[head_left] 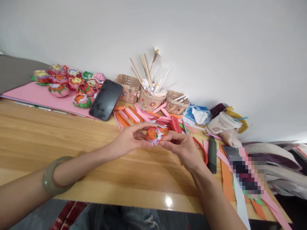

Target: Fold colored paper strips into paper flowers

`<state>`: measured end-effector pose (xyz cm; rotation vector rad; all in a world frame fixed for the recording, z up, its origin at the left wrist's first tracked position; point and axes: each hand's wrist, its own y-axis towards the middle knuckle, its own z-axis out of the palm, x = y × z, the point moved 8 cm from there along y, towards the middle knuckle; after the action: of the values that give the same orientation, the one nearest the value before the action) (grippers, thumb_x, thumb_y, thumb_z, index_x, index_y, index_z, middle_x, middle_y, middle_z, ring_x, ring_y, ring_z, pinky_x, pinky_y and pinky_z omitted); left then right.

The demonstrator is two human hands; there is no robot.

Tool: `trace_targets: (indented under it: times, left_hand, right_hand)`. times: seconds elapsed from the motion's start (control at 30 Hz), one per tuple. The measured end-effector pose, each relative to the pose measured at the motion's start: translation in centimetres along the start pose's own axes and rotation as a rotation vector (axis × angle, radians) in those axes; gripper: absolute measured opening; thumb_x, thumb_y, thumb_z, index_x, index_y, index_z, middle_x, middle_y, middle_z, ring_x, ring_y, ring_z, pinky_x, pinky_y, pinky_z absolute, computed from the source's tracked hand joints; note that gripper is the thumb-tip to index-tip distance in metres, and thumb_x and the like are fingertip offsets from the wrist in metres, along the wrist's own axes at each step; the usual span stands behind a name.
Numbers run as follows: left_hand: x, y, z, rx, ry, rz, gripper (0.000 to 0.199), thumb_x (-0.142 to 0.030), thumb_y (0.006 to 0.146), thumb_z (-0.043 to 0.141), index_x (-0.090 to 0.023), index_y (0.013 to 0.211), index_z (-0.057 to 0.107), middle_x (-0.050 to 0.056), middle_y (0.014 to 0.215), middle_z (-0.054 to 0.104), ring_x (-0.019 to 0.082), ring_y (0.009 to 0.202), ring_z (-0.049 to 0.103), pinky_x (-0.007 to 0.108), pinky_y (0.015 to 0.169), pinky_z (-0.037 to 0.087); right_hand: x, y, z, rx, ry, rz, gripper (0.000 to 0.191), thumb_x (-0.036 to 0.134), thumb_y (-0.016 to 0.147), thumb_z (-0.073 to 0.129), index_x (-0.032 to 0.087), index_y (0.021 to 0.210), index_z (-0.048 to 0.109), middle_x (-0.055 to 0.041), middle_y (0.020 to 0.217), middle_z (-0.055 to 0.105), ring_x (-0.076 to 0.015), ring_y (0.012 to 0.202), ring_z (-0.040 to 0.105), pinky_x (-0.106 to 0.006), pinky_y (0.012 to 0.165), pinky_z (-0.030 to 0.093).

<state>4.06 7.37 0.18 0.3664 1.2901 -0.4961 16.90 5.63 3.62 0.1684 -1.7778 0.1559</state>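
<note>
Between my two hands, above the wooden table, is a small paper flower (153, 135) in orange, lilac, white and a bit of green. My left hand (130, 137) holds it from the left, thumb below and fingers along the far side. From the right, the thumb and forefinger of my right hand (178, 145) pinch its edge. Behind the flower lies a loose heap of folded paper strips (134, 115), pink, orange and red. Scissors with red handles (202, 148) lie just beyond my right hand, partly hidden by it.
Finished paper flowers (59, 90) sit on pink sheets (35, 95) at left. A black phone (106, 99) leans near craft-stick baskets (152, 99). At right are a tissue pack (198, 113), a lidded cup (223, 123), a dark green cutter-like tool (212, 155), paper strips (225, 172) and another phone (231, 153).
</note>
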Motion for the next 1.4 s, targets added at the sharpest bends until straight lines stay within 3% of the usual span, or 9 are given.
trace_targets:
  times: [0.37, 0.6, 0.8, 0.9, 1.17, 1.4]
  left_hand:
    - [0.4, -0.1, 0.1, 0.036, -0.017, -0.034, 0.05, -0.018, 0.061, 0.075, -0.022, 0.109, 0.059, 0.004, 0.099, 0.065, 0.016, 0.083, 0.061, 0.03, 0.075, 0.047]
    - [0.7, -0.1, -0.1, -0.034, -0.223, -0.07, 0.044, -0.018, 0.062, 0.076, -0.019, 0.104, 0.061, 0.004, 0.105, 0.065, 0.015, 0.089, 0.061, 0.032, 0.084, 0.046]
    - [1.3, -0.4, -0.3, -0.087, -0.349, -0.19, 0.044, -0.02, 0.06, 0.077, -0.017, 0.101, 0.061, 0.004, 0.092, 0.069, 0.016, 0.08, 0.065, 0.032, 0.077, 0.049]
    - [1.1, -0.5, -0.3, -0.088, -0.373, -0.189, 0.043, -0.02, 0.062, 0.076, -0.018, 0.102, 0.062, 0.003, 0.094, 0.069, 0.015, 0.08, 0.065, 0.032, 0.079, 0.048]
    - [1.1, -0.3, -0.2, -0.09, -0.37, -0.172, 0.044, -0.019, 0.063, 0.075, -0.019, 0.105, 0.062, 0.004, 0.097, 0.067, 0.015, 0.081, 0.064, 0.032, 0.079, 0.048]
    - [0.8, -0.2, -0.3, -0.075, -0.246, -0.092, 0.05, -0.019, 0.061, 0.077, -0.02, 0.109, 0.061, 0.004, 0.104, 0.065, 0.015, 0.086, 0.063, 0.031, 0.083, 0.046]
  right_hand:
    - [-0.4, 0.0, 0.7, 0.062, 0.02, 0.051, 0.023, 0.033, 0.06, 0.078, 0.016, 0.058, 0.063, 0.003, 0.056, 0.057, -0.0089, 0.052, 0.049, -0.023, 0.051, 0.04]
    - [2.2, -0.8, 0.0, -0.122, -0.321, -0.244, 0.011, 0.024, 0.079, 0.062, 0.018, 0.071, 0.067, -0.0003, 0.066, 0.062, -0.011, 0.059, 0.052, -0.024, 0.052, 0.039]
    - [4.7, -2.5, -0.3, -0.318, -0.594, -0.522, 0.01, 0.015, 0.081, 0.056, 0.019, 0.077, 0.065, -0.0009, 0.068, 0.061, -0.0105, 0.055, 0.049, -0.025, 0.051, 0.041]
    - [4.9, -2.7, 0.0, -0.317, -0.619, -0.562, 0.008, 0.015, 0.081, 0.057, 0.019, 0.08, 0.064, -0.0006, 0.067, 0.06, -0.0103, 0.055, 0.049, -0.024, 0.05, 0.041]
    - [3.3, -1.6, -0.3, -0.263, -0.498, -0.369, 0.008, 0.024, 0.077, 0.063, 0.018, 0.072, 0.063, 0.0014, 0.062, 0.057, -0.0087, 0.051, 0.045, -0.022, 0.046, 0.036]
    - [1.6, -0.8, -0.5, -0.163, -0.227, -0.153, 0.017, 0.03, 0.08, 0.059, 0.019, 0.069, 0.066, 0.0011, 0.064, 0.058, -0.0095, 0.055, 0.047, -0.022, 0.05, 0.035]
